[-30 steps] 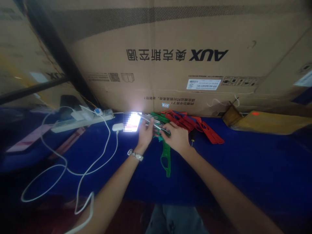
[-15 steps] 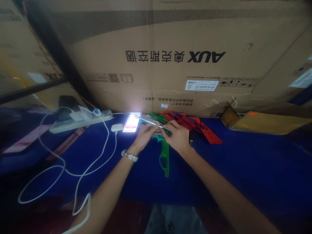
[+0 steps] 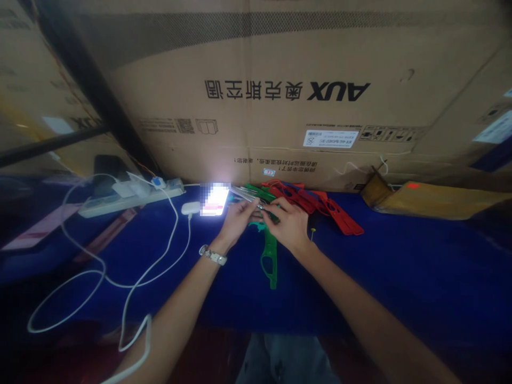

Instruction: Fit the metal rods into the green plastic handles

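Observation:
My left hand (image 3: 237, 221) and my right hand (image 3: 288, 225) meet over a bundle of thin metal rods (image 3: 250, 195) at the back of a blue-covered table (image 3: 400, 277). Both hands have their fingers closed around the rods. A green plastic handle piece (image 3: 269, 255) lies just below my hands, pointing toward me. More green pieces (image 3: 260, 192) and red plastic pieces (image 3: 320, 205) lie behind and to the right of my hands. I wear a watch (image 3: 213, 256) on my left wrist.
A lit phone (image 3: 215, 199) lies left of my hands, next to a white charger (image 3: 190, 208). A white power strip (image 3: 128, 194) with white cables (image 3: 100, 277) is at the left. A big AUX cardboard box (image 3: 288, 96) walls the back. A yellow box (image 3: 440, 200) is at the right.
My left hand has closed in from beside the phone onto the rods, meeting my right hand. The view has shifted slightly.

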A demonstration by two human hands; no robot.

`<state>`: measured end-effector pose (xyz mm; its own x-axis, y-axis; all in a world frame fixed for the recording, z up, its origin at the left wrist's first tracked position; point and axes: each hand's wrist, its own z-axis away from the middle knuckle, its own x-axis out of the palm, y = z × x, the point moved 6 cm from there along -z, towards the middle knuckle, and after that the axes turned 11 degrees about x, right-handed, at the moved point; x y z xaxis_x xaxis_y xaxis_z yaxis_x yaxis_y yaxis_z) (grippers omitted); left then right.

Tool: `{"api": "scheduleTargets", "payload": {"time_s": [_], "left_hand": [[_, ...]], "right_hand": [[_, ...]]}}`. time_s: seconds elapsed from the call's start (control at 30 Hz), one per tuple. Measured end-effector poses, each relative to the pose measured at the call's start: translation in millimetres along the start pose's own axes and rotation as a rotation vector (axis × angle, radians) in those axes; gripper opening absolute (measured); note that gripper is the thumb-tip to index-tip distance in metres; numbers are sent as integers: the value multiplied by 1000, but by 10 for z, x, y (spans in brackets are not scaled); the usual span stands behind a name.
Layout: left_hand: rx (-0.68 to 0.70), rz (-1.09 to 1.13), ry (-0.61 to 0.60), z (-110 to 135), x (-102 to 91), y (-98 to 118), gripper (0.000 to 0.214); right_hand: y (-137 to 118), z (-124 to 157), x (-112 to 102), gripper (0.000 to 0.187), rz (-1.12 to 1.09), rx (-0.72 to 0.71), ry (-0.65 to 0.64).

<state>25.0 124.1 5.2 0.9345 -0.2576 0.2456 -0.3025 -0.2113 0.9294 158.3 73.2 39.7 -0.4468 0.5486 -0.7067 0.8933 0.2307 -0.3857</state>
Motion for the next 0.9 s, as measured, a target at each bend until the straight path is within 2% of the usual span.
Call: {"api": "scheduleTargets", "payload": {"time_s": [0.13,0.33,0.57,0.9], "left_hand": [[-1,21,-41,10,35,13,42],[5,50,-79,10,51,-4,38],[7,67,-63,13,48,-8,43],[95,17,-15,-1,37,22,43]], "right_hand": [[-4,10,5,29,29,-27,18],[17,1,-6,30,11,8,3],[20,-2,-16,28,13,23,0],[29,17,19,29,19,28,-18]]}}
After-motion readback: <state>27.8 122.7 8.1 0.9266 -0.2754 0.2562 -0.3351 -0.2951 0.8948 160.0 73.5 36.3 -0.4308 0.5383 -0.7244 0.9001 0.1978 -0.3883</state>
